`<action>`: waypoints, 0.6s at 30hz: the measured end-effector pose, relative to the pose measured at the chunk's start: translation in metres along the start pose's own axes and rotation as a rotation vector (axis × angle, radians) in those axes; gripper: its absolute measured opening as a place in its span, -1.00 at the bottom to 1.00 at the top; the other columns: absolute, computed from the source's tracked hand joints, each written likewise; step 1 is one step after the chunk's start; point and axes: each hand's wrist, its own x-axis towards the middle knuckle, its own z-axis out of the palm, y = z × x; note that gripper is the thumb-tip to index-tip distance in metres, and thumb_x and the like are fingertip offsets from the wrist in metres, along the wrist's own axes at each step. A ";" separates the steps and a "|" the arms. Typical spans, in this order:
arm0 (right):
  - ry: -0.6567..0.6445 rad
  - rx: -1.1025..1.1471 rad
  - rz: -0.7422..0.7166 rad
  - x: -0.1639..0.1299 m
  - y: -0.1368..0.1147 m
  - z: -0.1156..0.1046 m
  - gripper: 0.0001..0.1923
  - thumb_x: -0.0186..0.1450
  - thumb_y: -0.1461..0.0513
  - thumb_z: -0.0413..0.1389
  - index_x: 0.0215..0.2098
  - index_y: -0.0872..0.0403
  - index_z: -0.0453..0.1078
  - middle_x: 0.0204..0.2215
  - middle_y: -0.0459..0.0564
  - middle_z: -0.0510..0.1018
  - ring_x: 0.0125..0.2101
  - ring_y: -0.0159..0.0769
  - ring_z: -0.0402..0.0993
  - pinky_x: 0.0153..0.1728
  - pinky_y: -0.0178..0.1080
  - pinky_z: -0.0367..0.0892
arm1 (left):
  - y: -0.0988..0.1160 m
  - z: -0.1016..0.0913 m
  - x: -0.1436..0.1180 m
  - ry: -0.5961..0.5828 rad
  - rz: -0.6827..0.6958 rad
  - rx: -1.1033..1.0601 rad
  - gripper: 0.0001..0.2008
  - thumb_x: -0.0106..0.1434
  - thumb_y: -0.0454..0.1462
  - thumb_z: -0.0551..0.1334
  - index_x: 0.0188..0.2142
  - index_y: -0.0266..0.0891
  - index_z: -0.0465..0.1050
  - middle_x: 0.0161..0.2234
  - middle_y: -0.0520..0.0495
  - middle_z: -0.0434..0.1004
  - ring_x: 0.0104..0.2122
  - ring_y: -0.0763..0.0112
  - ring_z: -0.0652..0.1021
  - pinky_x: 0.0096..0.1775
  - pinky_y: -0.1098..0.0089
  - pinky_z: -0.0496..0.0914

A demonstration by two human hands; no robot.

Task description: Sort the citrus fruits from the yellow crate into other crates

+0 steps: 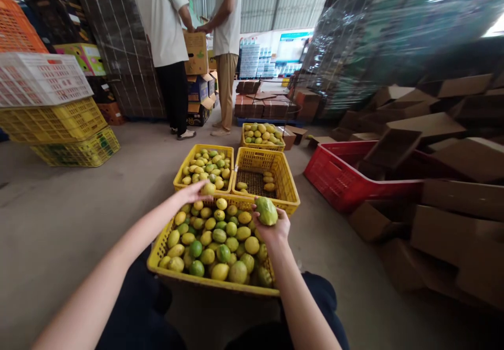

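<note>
A yellow crate [157,258] full of yellow and green lemons [220,236] sits in front of my knees. My right hand [279,228] is wrapped from below around a large, bumpy green lemon [266,211], held above the crate's right side. At the near edge of the back left crate [179,174], my left hand [192,192] has its fingers around a yellow lemon [208,188]. That crate is well filled with lemons. Beside it, the back right crate [289,182] has several yellow lemons on its bottom.
Farther back stands another yellow crate [263,144] of lemons. A red crate [334,182] and loose cardboard boxes [452,229] lie on the right. Stacked crates [51,114] stand on the left. Two people [167,35] hold a carton [196,53] ahead.
</note>
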 end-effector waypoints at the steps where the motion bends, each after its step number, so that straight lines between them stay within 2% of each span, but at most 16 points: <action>1: 0.009 -0.003 0.003 0.000 0.000 -0.001 -0.63 0.08 0.26 -0.09 -0.17 0.04 0.36 -0.44 0.05 0.58 -0.50 -0.20 0.52 -0.67 -0.31 0.33 | 0.019 -0.006 0.010 0.099 0.068 -0.012 -0.53 0.31 -0.11 0.26 0.15 -0.22 0.34 -0.07 -0.17 0.55 -0.23 0.36 0.64 -0.32 0.50 0.56; 3: 0.030 -0.011 0.005 0.001 -0.001 -0.002 -0.65 0.07 0.25 -0.09 -0.19 0.04 0.36 -0.46 0.04 0.56 -0.50 -0.19 0.52 -0.66 -0.29 0.34 | 0.039 -0.016 0.020 0.224 0.119 -0.003 -0.45 0.34 -0.05 0.21 0.25 -0.16 0.21 0.07 -0.21 0.47 -0.16 0.39 0.62 -0.20 0.49 0.55; 4: 0.039 -0.016 0.004 0.002 -0.001 -0.002 -0.65 0.07 0.25 -0.09 -0.19 0.04 0.36 -0.46 0.04 0.56 -0.50 -0.19 0.53 -0.66 -0.28 0.35 | 0.039 -0.019 0.020 0.250 0.124 0.011 -0.47 0.36 -0.05 0.19 0.24 -0.14 0.21 0.09 -0.21 0.46 -0.16 0.41 0.62 -0.17 0.49 0.54; 6: 0.052 -0.034 -0.002 0.003 -0.001 -0.003 -0.65 0.06 0.26 -0.08 -0.20 0.04 0.37 -0.46 0.04 0.57 -0.50 -0.19 0.53 -0.64 -0.27 0.36 | 0.023 -0.022 0.010 0.228 0.091 0.061 -0.59 0.37 -0.10 0.18 0.15 -0.17 0.34 0.06 -0.19 0.50 -0.23 0.42 0.63 -0.17 0.48 0.52; 8: 0.058 -0.063 -0.012 0.005 0.000 -0.003 -0.64 0.05 0.26 -0.07 -0.19 0.04 0.37 -0.46 0.04 0.58 -0.50 -0.19 0.54 -0.62 -0.27 0.37 | -0.007 -0.022 -0.011 0.146 0.017 0.141 -0.75 0.35 -0.18 0.20 -0.06 -0.24 0.49 -0.05 -0.17 0.58 -0.33 0.39 0.64 -0.22 0.44 0.50; 10: 0.059 -0.100 -0.028 0.007 0.002 -0.004 -0.63 0.04 0.25 -0.05 -0.19 0.03 0.38 -0.46 0.02 0.59 -0.50 -0.19 0.54 -0.59 -0.26 0.39 | -0.040 -0.022 -0.036 0.024 -0.085 0.268 -0.82 0.34 -0.22 0.21 -0.23 -0.26 0.56 -0.16 -0.13 0.64 -0.38 0.35 0.65 -0.25 0.40 0.48; 12: 0.071 -0.141 -0.035 0.009 0.007 -0.005 -0.64 0.03 0.26 -0.03 -0.19 0.02 0.38 -0.46 0.00 0.60 -0.49 -0.18 0.55 -0.57 -0.24 0.41 | -0.065 -0.021 -0.061 -0.145 -0.151 0.452 -0.79 0.39 -0.21 0.15 -0.24 -0.16 0.57 -0.14 -0.02 0.66 -0.30 0.38 0.66 -0.22 0.44 0.46; 15: 0.137 -0.229 -0.001 0.010 0.019 -0.008 -0.70 0.06 0.26 -0.02 -0.23 0.01 0.37 -0.46 -0.03 0.60 -0.48 -0.20 0.55 -0.52 -0.23 0.45 | -0.085 -0.021 -0.088 -0.301 -0.081 0.823 -0.69 0.45 -0.15 0.03 -0.12 -0.05 0.55 -0.02 0.06 0.63 -0.14 0.41 0.65 -0.13 0.47 0.46; 17: 0.186 -0.304 0.037 0.009 0.030 -0.013 -0.79 0.12 0.25 -0.02 -0.27 0.01 0.35 -0.48 -0.06 0.58 -0.49 -0.24 0.53 -0.48 -0.24 0.47 | -0.090 -0.022 -0.096 -0.305 0.023 1.100 -0.68 0.45 -0.11 0.03 -0.03 -0.03 0.53 0.04 0.06 0.61 -0.06 0.38 0.63 -0.05 0.46 0.44; 18: 0.204 -0.341 0.061 0.008 0.037 -0.016 -0.83 0.15 0.24 -0.02 -0.29 0.01 0.35 -0.50 -0.08 0.56 -0.50 -0.25 0.52 -0.46 -0.24 0.48 | -0.092 -0.024 -0.097 -0.263 0.066 1.206 -0.69 0.43 -0.10 0.06 -0.01 -0.04 0.53 0.04 0.03 0.61 -0.04 0.34 0.62 -0.03 0.43 0.44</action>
